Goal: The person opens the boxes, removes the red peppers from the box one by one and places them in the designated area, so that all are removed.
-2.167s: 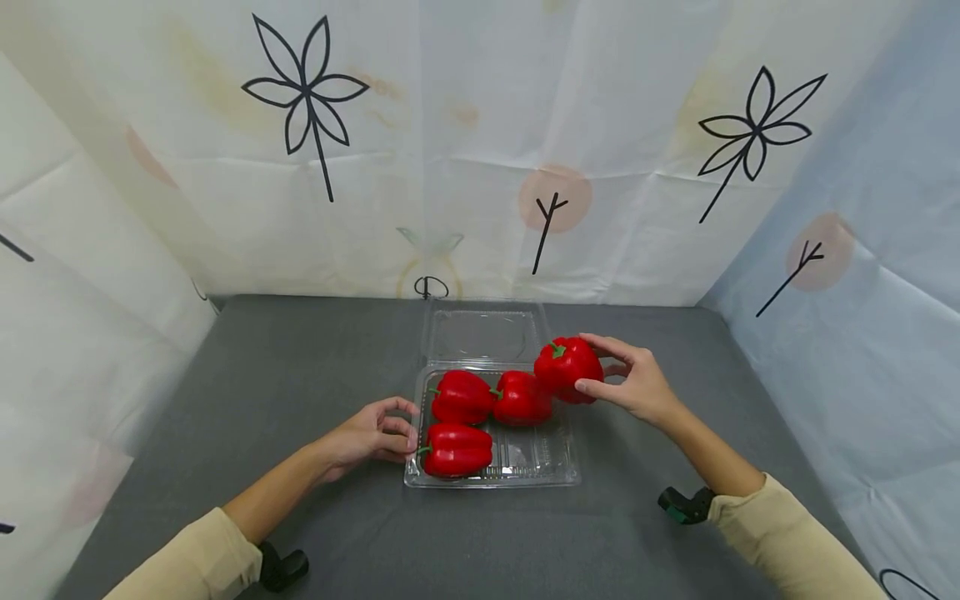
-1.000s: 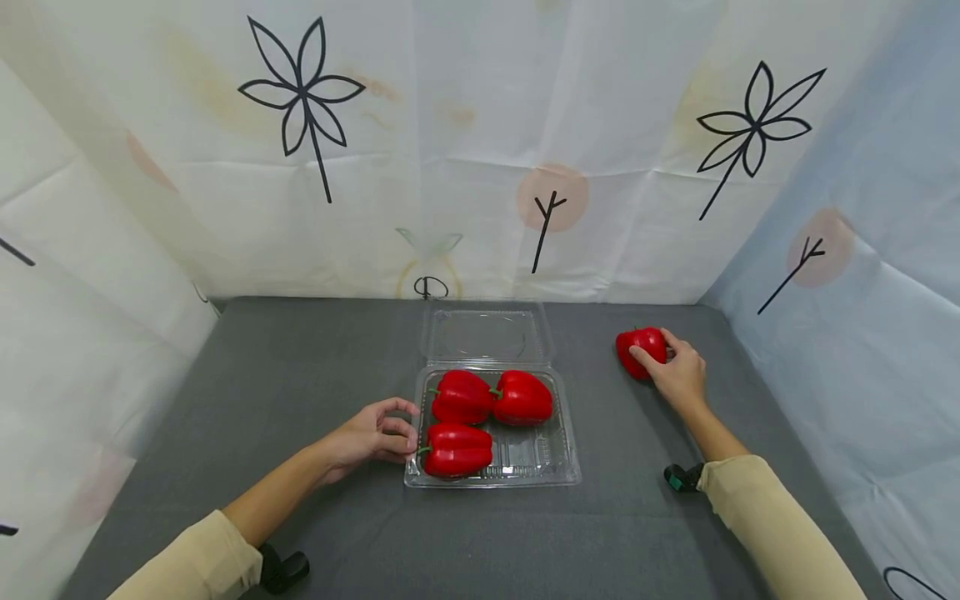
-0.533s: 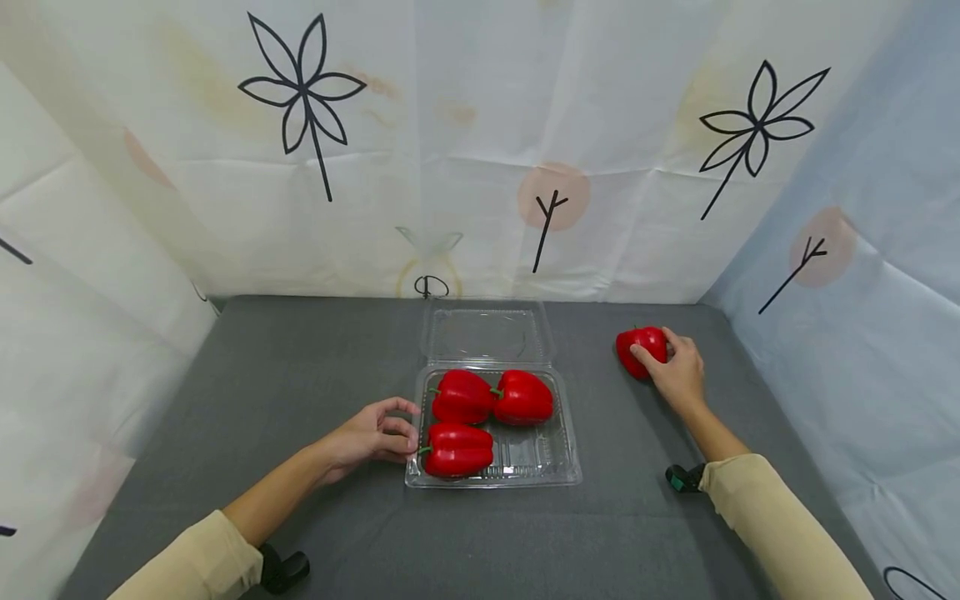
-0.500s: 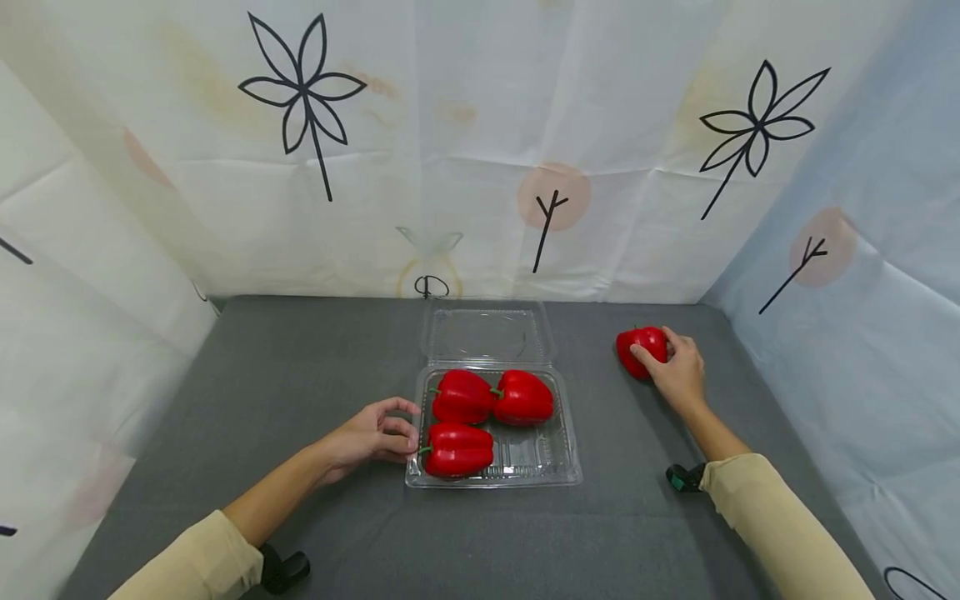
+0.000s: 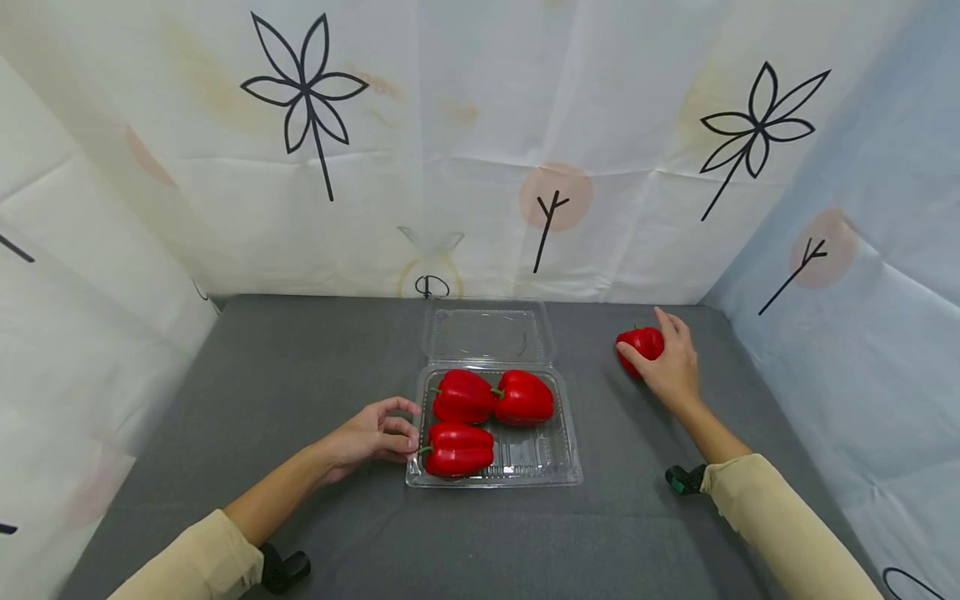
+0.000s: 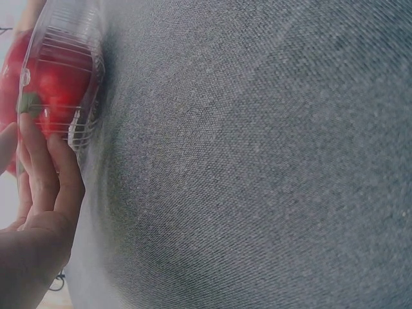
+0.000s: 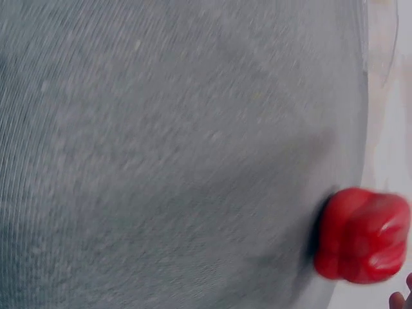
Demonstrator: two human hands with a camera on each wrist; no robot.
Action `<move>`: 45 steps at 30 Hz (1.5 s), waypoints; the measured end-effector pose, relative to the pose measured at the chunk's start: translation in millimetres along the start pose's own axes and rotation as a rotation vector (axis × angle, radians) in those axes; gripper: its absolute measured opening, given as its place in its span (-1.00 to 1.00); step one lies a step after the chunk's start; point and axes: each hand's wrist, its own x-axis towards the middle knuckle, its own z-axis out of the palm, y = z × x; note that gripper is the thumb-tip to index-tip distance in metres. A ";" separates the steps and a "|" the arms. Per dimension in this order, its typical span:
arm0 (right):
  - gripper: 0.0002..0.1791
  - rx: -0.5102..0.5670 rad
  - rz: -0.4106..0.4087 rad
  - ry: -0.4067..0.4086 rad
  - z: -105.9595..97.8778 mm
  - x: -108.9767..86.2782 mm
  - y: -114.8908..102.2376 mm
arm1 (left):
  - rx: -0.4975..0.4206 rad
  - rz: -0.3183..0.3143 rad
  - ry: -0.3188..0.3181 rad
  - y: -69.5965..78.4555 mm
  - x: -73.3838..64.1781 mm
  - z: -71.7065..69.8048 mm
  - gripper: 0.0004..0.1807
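Observation:
A clear plastic clamshell container (image 5: 536, 467) lies on the grey cloth with its lid folded back. Inside are three red bell peppers: back left (image 5: 462, 396), back right (image 5: 523, 397) and front left (image 5: 459, 450). My left hand (image 5: 371, 433) holds the container's left rim, thumb and fingertips at the edge; the left wrist view shows the fingers (image 6: 45, 174) along its outer wall. A fourth bell pepper (image 5: 642, 340) rests on the cloth at the back right. Around it my right hand (image 5: 673, 367) is spread, thumb near its front. Only fingertips show in the right wrist view.
The clear lid (image 5: 486, 333) lies flat behind the container, close to the back curtain (image 5: 465, 167). Printed curtains also stand at the left and right sides. Grey cloth (image 5: 495, 542) covers the table.
My right hand has carried the fourth bell pepper from above the container's right side to the cloth at back right, and its fingers have since spread off it. My left hand has stayed put.

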 end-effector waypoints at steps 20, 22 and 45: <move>0.07 0.175 -0.308 -0.380 11.4 -13.3 -64.7 | -0.008 -0.001 -0.005 -0.3 -0.3 -0.6 -0.43; 0.07 0.184 -0.324 -0.426 12.6 -15.9 -70.4 | -0.006 0.000 -0.005 -0.2 -0.1 -0.4 -0.43; 0.02 0.215 -0.445 -0.836 37.0 -37.4 -109.5 | -0.003 -0.001 0.002 -2.0 0.7 -1.3 -0.43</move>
